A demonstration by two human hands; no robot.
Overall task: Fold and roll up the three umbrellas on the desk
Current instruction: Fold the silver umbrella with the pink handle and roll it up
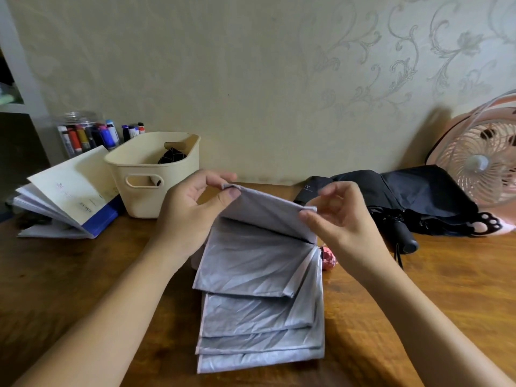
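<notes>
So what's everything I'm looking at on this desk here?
Grey umbrella: one, silver-grey, centre of the desk, canopy panels stacked in flat pleats, top panel lifted.
Black umbrella: one, black, far right of the desk, loosely bunched, handle toward the viewer.
Pink patterned item: one, pink, mostly hidden behind the grey umbrella; cannot tell what it is.
Basket: one, cream, back left, dark item inside.
Books: a stack, white and blue, far left.
Marker jar: one, clear, mixed colours, back left.
Fan: one, pink, right edge.
Desk: one, brown wood.
Left hand: pinching the top panel's left corner.
Right hand: pinching its right corner.
</notes>
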